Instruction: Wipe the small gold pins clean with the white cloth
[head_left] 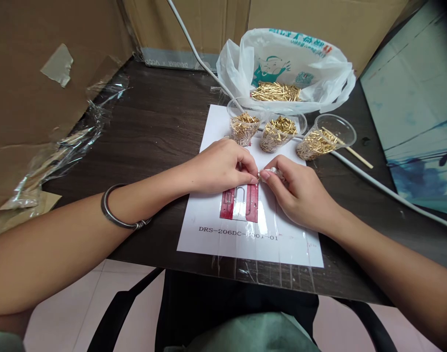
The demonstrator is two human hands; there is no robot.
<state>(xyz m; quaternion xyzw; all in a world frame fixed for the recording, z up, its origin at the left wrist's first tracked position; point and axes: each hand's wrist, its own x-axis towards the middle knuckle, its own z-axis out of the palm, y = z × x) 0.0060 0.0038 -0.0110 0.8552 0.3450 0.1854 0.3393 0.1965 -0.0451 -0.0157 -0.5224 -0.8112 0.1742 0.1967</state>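
My left hand (229, 166) is closed in a pinch over the printed sheet (194, 220), its thumb and forefinger tips beside a tiny brass-coloured piece (259, 177). What lies inside that pinch is hidden. My right hand (300, 190) meets it from the right, thumb and forefinger closed on a small crumpled white piece (277, 172). The fingertips of both hands almost touch. Below them shows a red and white picture (240, 208) on the sheet. Just beyond stand three clear plastic cups of small brass pins: a left cup (241, 129), a middle cup (277, 134) and a tilted right cup (317, 144).
Behind the cups, a white plastic bag (319, 63) lies open with many brass pins (277, 91) inside. A thin wooden stick (355, 155) leans out of the right cup. A white cable (395, 193) crosses the dark table (153, 112). Cardboard (62, 98) walls the left side.
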